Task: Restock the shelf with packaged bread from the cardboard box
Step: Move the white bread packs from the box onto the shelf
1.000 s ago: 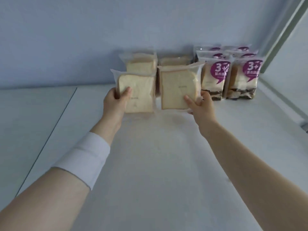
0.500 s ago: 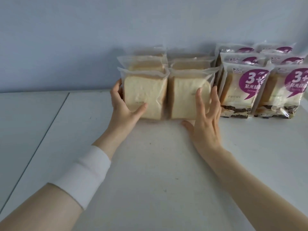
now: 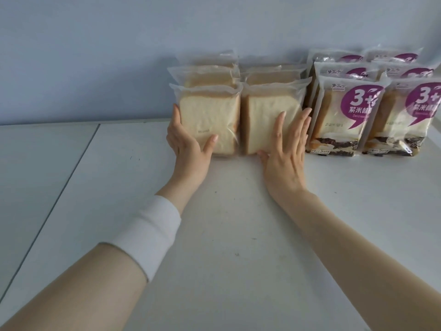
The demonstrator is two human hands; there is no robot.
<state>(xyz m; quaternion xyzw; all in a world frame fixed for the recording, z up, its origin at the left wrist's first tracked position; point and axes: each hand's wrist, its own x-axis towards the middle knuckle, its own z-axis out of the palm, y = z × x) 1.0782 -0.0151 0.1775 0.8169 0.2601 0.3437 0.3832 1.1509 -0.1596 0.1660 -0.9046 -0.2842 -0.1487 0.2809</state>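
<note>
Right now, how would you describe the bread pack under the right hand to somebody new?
On the white shelf, find the purple-labelled bread packs at right. Immediately left stands the clear unlabelled pack of white sliced bread, front row; the right hand lies flat on it.

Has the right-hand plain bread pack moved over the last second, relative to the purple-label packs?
Yes. The front right plain pack was held ahead of its row; now it stands against the packs behind, its face level with the front purple-label pack beside it.

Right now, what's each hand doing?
Left hand: cupped around the left front loaf, thumb across its face.
Right hand: open, flat against the right front loaf.
</note>
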